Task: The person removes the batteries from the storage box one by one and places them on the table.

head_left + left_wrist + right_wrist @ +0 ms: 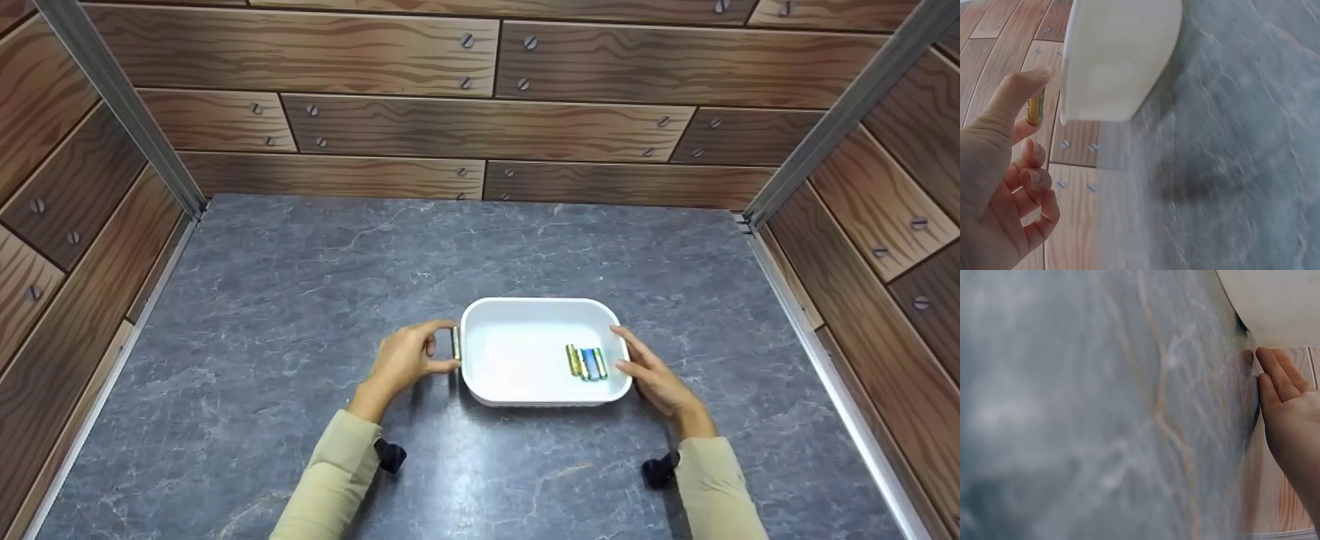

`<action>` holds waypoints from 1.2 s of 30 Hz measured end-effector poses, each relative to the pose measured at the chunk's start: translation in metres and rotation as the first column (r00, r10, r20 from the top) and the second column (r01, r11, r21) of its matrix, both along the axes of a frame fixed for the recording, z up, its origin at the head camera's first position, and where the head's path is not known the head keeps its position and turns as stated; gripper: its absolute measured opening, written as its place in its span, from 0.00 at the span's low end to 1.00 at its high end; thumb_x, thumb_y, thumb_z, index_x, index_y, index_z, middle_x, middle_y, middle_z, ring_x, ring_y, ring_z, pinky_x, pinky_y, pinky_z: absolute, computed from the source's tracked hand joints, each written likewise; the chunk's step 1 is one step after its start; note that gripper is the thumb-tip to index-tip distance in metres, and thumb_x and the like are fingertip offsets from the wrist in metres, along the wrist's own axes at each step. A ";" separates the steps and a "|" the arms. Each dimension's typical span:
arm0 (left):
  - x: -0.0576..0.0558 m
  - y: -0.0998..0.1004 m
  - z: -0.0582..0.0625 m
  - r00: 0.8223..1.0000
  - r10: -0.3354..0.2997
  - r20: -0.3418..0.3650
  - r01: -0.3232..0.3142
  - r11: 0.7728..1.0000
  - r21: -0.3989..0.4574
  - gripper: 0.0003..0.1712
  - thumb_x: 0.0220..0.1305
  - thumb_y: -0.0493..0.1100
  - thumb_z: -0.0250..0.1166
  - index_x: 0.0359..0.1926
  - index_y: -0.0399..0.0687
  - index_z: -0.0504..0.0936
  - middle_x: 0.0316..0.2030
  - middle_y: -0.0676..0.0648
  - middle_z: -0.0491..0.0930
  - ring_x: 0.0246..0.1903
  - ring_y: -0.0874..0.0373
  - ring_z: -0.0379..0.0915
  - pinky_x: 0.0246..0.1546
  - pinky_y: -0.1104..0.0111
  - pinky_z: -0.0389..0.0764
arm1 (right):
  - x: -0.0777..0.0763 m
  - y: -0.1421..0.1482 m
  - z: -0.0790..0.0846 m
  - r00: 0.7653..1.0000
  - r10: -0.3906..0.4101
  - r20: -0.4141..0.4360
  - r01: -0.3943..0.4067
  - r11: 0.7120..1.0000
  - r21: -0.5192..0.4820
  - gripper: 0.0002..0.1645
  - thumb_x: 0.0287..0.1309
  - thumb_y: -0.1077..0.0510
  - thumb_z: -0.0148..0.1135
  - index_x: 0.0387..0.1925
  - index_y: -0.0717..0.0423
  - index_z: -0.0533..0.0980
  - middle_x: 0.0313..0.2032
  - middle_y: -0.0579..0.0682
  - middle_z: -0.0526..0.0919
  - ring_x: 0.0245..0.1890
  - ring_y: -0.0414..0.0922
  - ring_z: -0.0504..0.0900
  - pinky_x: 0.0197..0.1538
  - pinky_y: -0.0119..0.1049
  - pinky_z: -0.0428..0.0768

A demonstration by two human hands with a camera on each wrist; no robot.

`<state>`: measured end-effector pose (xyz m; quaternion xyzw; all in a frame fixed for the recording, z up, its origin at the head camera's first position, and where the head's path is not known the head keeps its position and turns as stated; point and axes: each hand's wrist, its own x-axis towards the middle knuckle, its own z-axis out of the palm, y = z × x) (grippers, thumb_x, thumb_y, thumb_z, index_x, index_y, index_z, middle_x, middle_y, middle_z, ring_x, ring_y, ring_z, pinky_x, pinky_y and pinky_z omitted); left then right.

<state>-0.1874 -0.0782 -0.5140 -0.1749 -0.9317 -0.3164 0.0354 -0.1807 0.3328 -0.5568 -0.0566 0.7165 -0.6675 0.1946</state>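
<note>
My left hand (401,358) pinches a small cylindrical battery (455,343) between thumb and index finger, just outside the left rim of a white plastic tub (517,401). In the left wrist view the battery (1036,107) shows a gold, printed wrapper, and the other fingers curl loosely below it. My right hand (654,379) holds the tub's right side, thumb and index finger over the rim. Its other fingers (1280,374) reach along the tub's outer wall in the right wrist view. Several batteries (586,363), gold, green and blue, lie side by side inside the tub, near its right end.
The tub stands on a dark grey marbled tabletop (315,262). Wood-patterned panels (487,127) enclose the back and both sides, with grey metal posts (127,112) at the far corners. A black camera mount sits at each wrist.
</note>
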 end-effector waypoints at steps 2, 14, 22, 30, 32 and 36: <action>0.001 -0.003 -0.002 1.000 0.002 -0.005 -0.002 1.000 -0.005 0.33 0.43 0.58 0.77 0.53 0.58 0.81 0.20 0.54 0.76 0.19 0.67 0.60 0.21 0.72 0.62 | 0.000 0.001 0.000 1.000 0.006 -0.001 -0.006 1.000 0.002 0.42 0.67 0.64 0.48 0.75 0.59 0.41 0.77 0.57 0.33 0.77 0.53 0.28 0.75 0.32 0.41; 0.001 -0.012 -0.016 0.999 -0.004 0.054 0.006 0.999 -0.034 0.30 0.43 0.55 0.77 0.50 0.57 0.82 0.20 0.53 0.77 0.19 0.65 0.61 0.21 0.71 0.64 | 0.001 0.000 0.000 1.000 -0.001 -0.011 0.000 1.000 -0.028 0.42 0.66 0.64 0.49 0.75 0.61 0.41 0.77 0.59 0.35 0.76 0.53 0.31 0.60 0.12 0.55; -0.004 -0.015 -0.026 0.994 0.011 0.108 -0.004 0.998 -0.070 0.30 0.42 0.55 0.77 0.49 0.56 0.82 0.18 0.55 0.74 0.18 0.65 0.60 0.22 0.70 0.62 | 0.001 0.000 -0.001 1.000 -0.011 -0.002 0.011 1.000 -0.026 0.42 0.66 0.63 0.50 0.75 0.60 0.43 0.77 0.58 0.35 0.77 0.53 0.31 0.60 0.11 0.56; -0.007 -0.017 -0.032 0.993 0.043 0.107 -0.028 0.990 -0.135 0.31 0.39 0.56 0.78 0.48 0.55 0.83 0.18 0.56 0.70 0.19 0.63 0.60 0.20 0.70 0.60 | 0.001 0.000 -0.002 1.000 -0.010 0.002 0.010 1.000 -0.026 0.42 0.66 0.62 0.50 0.75 0.59 0.42 0.77 0.57 0.35 0.76 0.50 0.33 0.61 0.11 0.55; -0.007 -0.017 -0.033 0.993 0.053 0.106 -0.037 0.988 -0.147 0.32 0.39 0.56 0.78 0.48 0.55 0.83 0.18 0.56 0.70 0.19 0.63 0.60 0.20 0.69 0.60 | 0.001 0.000 -0.002 1.000 -0.005 -0.002 0.005 1.000 -0.027 0.42 0.66 0.63 0.50 0.75 0.60 0.42 0.77 0.58 0.35 0.76 0.51 0.32 0.61 0.12 0.55; -0.009 -0.018 -0.036 0.992 0.064 0.106 -0.047 0.986 -0.158 0.32 0.38 0.57 0.78 0.48 0.55 0.83 0.18 0.56 0.70 0.19 0.62 0.61 0.21 0.68 0.62 | 0.001 0.000 -0.002 1.000 -0.016 -0.001 0.016 1.000 -0.023 0.42 0.66 0.64 0.49 0.75 0.61 0.42 0.77 0.58 0.35 0.77 0.53 0.31 0.60 0.11 0.55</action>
